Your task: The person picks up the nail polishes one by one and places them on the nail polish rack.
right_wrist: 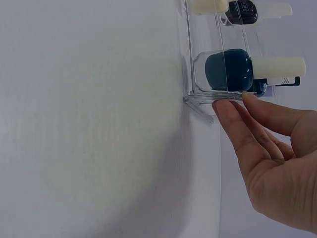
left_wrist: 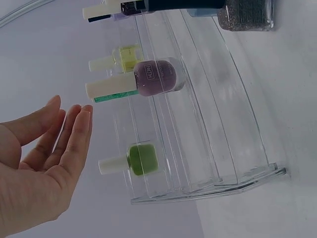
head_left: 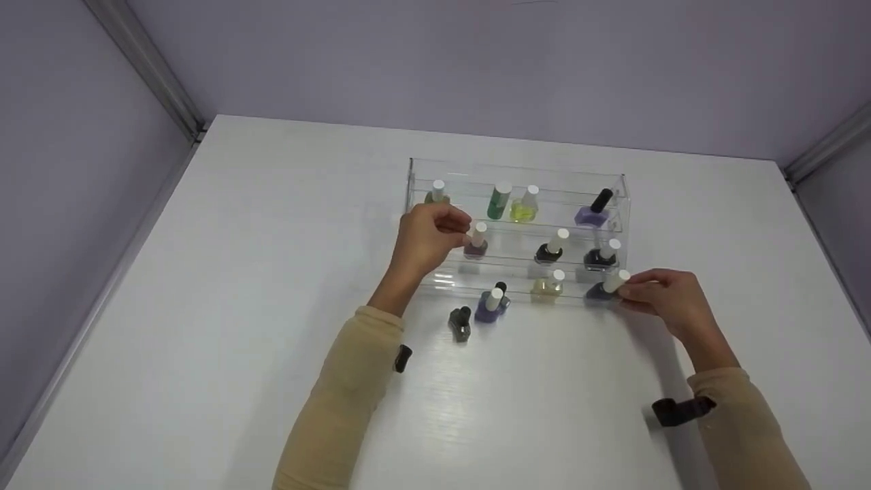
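A clear tiered display rack holds nail polish bottles. My left hand is at its left part, beside a mauve nail polish bottle on the middle tier. In the left wrist view the fingers of my left hand are loosely bent, apart from that bottle's white cap, with nothing between them. My right hand is at the rack's front right corner. There, the right fingertips touch the side panel, just beside a dark teal nail polish bottle on the lowest tier.
A green bottle and a yellow bottle stand on the top tier. On the white table, before the rack, are a purple bottle and a dark glittery bottle. A pale wall rises behind.
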The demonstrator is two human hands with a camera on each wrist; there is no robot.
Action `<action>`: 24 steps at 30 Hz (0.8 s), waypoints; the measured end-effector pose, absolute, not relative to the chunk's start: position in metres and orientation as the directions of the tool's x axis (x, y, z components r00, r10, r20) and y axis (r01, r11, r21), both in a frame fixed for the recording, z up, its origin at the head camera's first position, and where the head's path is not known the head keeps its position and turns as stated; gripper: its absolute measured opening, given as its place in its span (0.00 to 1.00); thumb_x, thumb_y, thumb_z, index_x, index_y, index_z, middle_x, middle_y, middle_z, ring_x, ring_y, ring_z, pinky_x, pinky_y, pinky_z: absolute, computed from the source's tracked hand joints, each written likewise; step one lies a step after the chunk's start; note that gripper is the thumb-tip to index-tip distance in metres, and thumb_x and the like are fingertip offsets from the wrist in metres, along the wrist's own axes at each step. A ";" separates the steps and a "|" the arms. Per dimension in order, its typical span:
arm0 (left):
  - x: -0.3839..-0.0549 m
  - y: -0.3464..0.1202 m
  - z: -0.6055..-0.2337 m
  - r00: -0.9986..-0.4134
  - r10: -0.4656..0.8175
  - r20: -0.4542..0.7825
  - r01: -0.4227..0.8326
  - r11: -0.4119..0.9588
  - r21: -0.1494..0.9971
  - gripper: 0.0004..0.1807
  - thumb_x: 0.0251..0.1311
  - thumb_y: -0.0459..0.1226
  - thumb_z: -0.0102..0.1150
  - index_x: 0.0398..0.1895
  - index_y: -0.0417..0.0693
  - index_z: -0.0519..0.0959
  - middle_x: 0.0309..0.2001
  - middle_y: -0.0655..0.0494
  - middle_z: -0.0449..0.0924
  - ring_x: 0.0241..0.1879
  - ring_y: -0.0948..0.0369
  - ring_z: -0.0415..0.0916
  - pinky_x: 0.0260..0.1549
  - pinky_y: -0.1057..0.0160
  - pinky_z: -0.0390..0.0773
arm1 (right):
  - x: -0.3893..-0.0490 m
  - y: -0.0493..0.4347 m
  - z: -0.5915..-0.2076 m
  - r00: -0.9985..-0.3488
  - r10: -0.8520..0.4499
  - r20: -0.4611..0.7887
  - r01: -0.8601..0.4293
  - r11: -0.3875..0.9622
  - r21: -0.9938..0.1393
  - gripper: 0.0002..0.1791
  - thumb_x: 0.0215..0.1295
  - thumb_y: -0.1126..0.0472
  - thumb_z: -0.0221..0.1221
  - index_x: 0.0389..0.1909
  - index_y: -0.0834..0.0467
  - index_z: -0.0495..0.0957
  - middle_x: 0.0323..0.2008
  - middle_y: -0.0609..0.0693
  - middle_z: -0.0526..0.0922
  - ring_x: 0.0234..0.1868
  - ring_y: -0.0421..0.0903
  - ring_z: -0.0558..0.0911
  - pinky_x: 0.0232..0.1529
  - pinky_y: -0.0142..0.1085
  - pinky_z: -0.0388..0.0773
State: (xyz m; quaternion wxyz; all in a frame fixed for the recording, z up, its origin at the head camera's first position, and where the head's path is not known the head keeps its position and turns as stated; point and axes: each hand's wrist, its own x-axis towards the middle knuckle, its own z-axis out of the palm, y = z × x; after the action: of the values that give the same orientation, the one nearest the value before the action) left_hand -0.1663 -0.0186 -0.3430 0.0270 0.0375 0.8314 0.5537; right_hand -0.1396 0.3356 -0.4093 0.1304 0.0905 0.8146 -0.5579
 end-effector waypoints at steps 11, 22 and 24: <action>-0.158 -0.028 -0.349 -0.993 0.107 -0.044 0.005 0.417 0.909 0.08 0.48 0.26 0.64 0.34 0.39 0.81 0.33 0.50 0.81 0.35 0.59 0.78 0.37 0.66 0.76 | -0.140 0.335 -0.409 -0.948 0.006 -0.317 0.296 0.372 -0.880 0.19 0.59 0.65 0.60 0.45 0.75 0.70 0.32 0.47 0.81 0.35 0.43 0.83 0.39 0.35 0.78; -0.151 -0.034 -0.363 -0.983 0.159 -0.096 -0.019 0.424 0.905 0.09 0.47 0.24 0.63 0.33 0.39 0.81 0.32 0.51 0.81 0.34 0.59 0.78 0.34 0.66 0.77 | -0.140 0.335 -0.408 -0.946 0.016 -0.323 0.300 0.412 -0.860 0.20 0.59 0.64 0.60 0.47 0.75 0.70 0.34 0.49 0.81 0.36 0.42 0.83 0.40 0.35 0.78; -0.150 -0.035 -0.366 -0.979 0.173 -0.112 -0.028 0.429 0.903 0.09 0.47 0.23 0.63 0.33 0.39 0.81 0.32 0.51 0.81 0.34 0.59 0.78 0.34 0.66 0.77 | -0.140 0.335 -0.408 -0.946 0.018 -0.323 0.301 0.412 -0.860 0.20 0.59 0.64 0.60 0.47 0.75 0.70 0.34 0.49 0.81 0.36 0.42 0.83 0.40 0.35 0.78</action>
State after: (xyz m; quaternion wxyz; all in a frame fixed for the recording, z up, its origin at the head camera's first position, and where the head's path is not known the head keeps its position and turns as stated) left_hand -0.1502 -0.0354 -0.3655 0.0941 0.0431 0.8399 0.5327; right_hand -0.1403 0.3351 -0.4080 0.1326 0.0963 0.8296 -0.5338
